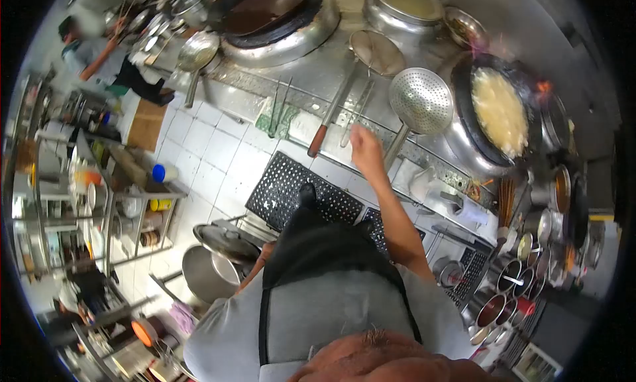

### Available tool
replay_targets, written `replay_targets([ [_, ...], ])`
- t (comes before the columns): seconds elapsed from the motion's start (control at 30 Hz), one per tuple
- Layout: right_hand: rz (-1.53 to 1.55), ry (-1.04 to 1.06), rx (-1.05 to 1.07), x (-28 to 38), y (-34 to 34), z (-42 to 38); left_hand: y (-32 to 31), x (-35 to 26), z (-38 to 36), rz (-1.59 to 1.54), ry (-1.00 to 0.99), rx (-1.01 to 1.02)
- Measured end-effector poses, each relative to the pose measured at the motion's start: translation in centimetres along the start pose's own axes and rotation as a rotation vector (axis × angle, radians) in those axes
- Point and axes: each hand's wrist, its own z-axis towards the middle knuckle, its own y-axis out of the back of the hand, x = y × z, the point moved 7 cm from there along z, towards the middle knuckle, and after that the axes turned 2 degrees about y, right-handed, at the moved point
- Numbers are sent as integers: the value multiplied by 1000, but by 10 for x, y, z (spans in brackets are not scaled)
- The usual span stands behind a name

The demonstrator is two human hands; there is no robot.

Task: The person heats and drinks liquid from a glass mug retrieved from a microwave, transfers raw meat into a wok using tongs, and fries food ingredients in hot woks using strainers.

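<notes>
My right hand [365,145] is raised at the front edge of the stove with its fingers curled. Whether anything is in them is hidden. Just left of it lies a thin metal handle [346,138], and beyond that a wooden-handled utensil [317,141]. A perforated skimmer [422,101] rests on the steel to the right, its handle pointing toward me. Further right, a wok [499,113] holds pale, frothing contents, with flames at its rim. Low at my left side, my left hand [267,252] is mostly hidden, near a pot lid [226,242].
A large wok [270,11] with dark liquid sits at the back left. A round mesh strainer [377,53] lies beside a lidded pot [407,1]. Several sauce containers [491,308] stand at right. A black mat [278,190] covers the floor. Another person [99,57] works far left.
</notes>
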Motion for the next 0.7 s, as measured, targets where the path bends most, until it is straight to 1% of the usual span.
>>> replay_targets([
  [0.07, -367, -20, -166, -38, -22, 39, 31, -26, 11, 238, -213, -48],
  [0.1, -370, -214, -122, -53, -27, 50, 48, -30, 12, 160, -179, -102],
  [0.13, -366, -404, -74, -63, -35, 60, 54, -17, 21, -49, -71, -118],
  [0.17, -354, -594, -22, -73, -46, 66, 48, 16, 26, -174, 20, -85],
  [0.2, -366, -565, -27, -72, -53, 75, 47, 40, 32, -290, 107, -61],
  [0.27, -393, -514, -30, -81, -62, 83, 68, 52, 35, -422, 222, -24],
  [0.37, -408, -566, -97, -92, -65, 90, 107, 50, 46, -510, 256, -2],
  [0.43, -425, -421, -152, -76, -51, 100, 131, 51, 56, -555, 214, -11],
  [0.47, -443, -362, -199, -69, -33, 99, 143, 50, 61, -576, 172, -11],
  [0.5, -454, -340, -238, -55, -15, 97, 153, 54, 71, -649, 54, -42],
  [0.57, -497, -312, -319, -21, 22, 88, 167, 60, 100, -790, 6, -21],
  [0.6, -412, -335, -351, -14, 49, 77, 171, 64, 111, -852, 88, 3],
  [0.67, -216, -340, -386, 1, 88, 64, 182, 57, 131, -871, 193, 5],
  [0.7, -227, -398, -434, 6, 112, 56, 194, 46, 132, -835, 209, -19],
])
